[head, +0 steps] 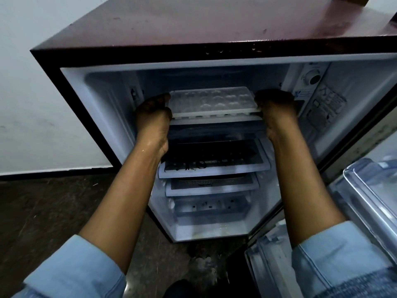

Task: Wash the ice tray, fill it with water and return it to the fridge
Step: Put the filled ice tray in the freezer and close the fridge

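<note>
A white ice tray (211, 101) with rounded cells is held level inside the top compartment of the open fridge (214, 24), a small dark red unit. My left hand (153, 111) grips the tray's left end and my right hand (274, 106) grips its right end. The tray's front edge sits just above a white ledge (214, 121) at the compartment's front. Whether the cells hold water cannot be told in the dim light.
Below the tray are two glass shelves (214, 166) and a bottom drawer area (210, 209). The fridge door (369, 190) with clear bins stands open at the right. A thermostat dial (312, 78) is on the right inner wall. A white wall and dark floor lie to the left.
</note>
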`<state>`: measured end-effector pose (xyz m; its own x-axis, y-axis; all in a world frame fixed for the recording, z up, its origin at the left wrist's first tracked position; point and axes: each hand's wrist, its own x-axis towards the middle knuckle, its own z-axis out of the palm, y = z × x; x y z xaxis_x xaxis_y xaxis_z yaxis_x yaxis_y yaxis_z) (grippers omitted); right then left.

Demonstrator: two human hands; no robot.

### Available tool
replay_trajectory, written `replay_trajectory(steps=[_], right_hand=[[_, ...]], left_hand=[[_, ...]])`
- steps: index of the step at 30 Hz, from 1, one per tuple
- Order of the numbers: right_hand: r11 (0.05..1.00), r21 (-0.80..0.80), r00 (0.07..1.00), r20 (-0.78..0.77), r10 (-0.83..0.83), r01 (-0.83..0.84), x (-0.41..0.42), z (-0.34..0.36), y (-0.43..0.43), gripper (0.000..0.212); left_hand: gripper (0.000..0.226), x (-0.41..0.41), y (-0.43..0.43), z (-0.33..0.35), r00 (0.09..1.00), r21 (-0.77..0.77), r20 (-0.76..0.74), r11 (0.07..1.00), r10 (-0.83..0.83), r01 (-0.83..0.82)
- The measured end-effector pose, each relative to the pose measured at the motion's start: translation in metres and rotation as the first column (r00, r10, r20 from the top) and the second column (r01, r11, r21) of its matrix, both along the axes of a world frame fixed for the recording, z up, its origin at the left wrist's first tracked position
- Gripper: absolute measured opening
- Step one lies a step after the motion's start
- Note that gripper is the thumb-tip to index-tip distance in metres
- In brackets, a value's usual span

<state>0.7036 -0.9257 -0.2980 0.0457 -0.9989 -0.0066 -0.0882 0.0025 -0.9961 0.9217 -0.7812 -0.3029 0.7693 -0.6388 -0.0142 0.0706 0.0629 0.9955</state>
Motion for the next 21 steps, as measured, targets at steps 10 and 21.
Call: replay_trajectory(steps=[10,21], right_hand=[[0.792,-0.611,0.866,-0.396,-0.305,-0.001,0.001,-0.027,0.05,0.03],[0.651,-0.623,0.635,-0.724,-0.269,-0.434,0.021,-0.069,0.063,0.059]], left_hand=[[0.048,-0.006,0.021,-0.011,0.623,0.192,0.773,0.98,-0.122,-0.045],[0.071,-0.02,0.015,-0.05,0.056,0.462,0.887,0.884,-0.459,-0.072]])
